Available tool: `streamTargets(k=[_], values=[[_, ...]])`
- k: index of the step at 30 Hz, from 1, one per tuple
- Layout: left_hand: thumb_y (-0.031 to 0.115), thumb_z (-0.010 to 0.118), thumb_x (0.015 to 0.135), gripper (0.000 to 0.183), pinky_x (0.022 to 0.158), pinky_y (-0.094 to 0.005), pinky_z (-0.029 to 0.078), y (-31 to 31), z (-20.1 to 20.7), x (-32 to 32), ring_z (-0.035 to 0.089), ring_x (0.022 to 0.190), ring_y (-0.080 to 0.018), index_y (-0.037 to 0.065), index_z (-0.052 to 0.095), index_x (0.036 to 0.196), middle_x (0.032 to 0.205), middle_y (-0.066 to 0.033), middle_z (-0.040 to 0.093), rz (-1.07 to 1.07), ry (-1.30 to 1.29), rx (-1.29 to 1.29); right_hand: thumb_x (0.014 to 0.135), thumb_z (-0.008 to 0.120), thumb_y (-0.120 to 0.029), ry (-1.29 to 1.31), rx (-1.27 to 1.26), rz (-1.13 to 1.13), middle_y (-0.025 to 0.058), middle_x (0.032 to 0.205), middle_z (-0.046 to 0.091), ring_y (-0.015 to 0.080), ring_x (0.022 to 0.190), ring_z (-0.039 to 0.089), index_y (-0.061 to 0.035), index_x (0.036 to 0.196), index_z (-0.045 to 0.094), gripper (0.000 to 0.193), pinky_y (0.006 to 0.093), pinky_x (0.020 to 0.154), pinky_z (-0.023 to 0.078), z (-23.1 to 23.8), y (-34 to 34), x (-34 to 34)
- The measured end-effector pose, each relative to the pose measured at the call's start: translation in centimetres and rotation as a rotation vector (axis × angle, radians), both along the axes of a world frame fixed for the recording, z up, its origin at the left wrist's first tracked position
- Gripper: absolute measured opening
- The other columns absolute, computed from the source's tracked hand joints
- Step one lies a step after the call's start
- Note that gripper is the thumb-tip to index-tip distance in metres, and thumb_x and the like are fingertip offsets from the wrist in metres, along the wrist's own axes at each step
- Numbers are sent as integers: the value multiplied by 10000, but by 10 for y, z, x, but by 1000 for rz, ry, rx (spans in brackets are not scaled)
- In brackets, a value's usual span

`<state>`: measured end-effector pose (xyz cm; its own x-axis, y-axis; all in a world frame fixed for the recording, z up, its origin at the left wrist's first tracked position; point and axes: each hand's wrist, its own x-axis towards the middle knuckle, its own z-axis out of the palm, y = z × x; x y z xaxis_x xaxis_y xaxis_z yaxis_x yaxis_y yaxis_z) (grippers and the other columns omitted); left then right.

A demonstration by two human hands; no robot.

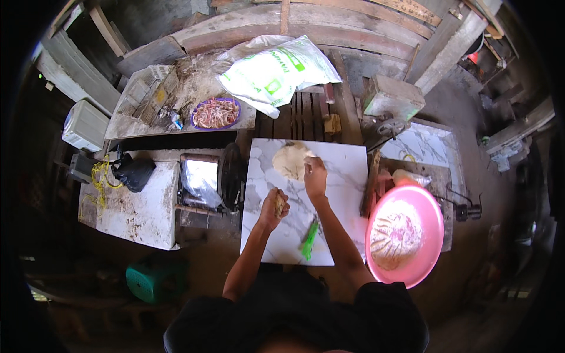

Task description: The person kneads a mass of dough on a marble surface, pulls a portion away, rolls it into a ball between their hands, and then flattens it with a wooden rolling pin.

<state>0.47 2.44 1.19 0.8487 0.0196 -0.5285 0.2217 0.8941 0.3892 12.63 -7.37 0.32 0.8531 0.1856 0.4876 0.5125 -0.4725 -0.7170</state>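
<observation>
A pale, rounded lump of dough (pixel 288 161) lies on the marble-patterned board (pixel 347 206) in front of me. My right hand (pixel 316 175) is at the dough's right edge, its fingers drawn into a pinch; what is between them is hidden. Closer to me, my left hand (pixel 274 208) is wrapped round a small piece of dough (pixel 279 205), held above the board. Between my forearms lies a green-handled cutter (pixel 309 241). To the right, a pink basin (pixel 436 247) holds white flour and several finger-like pieces of dough (pixel 391 238).
Farther back are a white sack (pixel 276 70), a purple-rimmed dish of reddish-white pieces (pixel 216 113) and a plastic crate (pixel 144 94). On the left a black bag (pixel 134 170) rests on a pale tabletop (pixel 135 215). A green stool (pixel 144 283) stands below it.
</observation>
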Motion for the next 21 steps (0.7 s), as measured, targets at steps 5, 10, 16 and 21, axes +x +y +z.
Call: streamTargets(k=[5, 10, 16, 21], values=[[245, 351, 852, 146, 314, -228, 227, -6, 3, 18, 348, 375, -112, 121, 389, 918, 595, -20, 453, 4, 32, 158, 692, 508, -26, -86, -253, 12, 120, 719, 569, 303, 702, 538, -37, 737, 581, 86, 376, 640, 427, -18, -4, -23], [258, 376, 860, 204, 375, -221, 330, 3, -7, 28, 442, 462, -136, 92, 434, 964, 664, -23, 491, 152, -99, 14, 696, 537, -26, 115, -259, 75, 119, 758, 589, 296, 727, 554, -32, 774, 595, 97, 359, 668, 442, -8, -19, -34], [332, 346, 868, 308, 454, -235, 407, 6, 30, 32, 542, 564, -183, 76, 517, 862, 718, -49, 537, 59, 48, 0, 716, 555, -28, 159, -181, 243, 149, 925, 572, 306, 884, 537, -23, 920, 574, 205, 352, 767, 430, 8, -41, -33], [339, 312, 889, 346, 396, -238, 315, 8, -3, 1, 412, 434, -142, 60, 512, 853, 622, -26, 474, 51, 55, 59, 718, 585, -87, 444, -185, 340, 141, 1017, 539, 298, 914, 514, -37, 994, 543, 283, 345, 790, 420, 11, -54, -86]])
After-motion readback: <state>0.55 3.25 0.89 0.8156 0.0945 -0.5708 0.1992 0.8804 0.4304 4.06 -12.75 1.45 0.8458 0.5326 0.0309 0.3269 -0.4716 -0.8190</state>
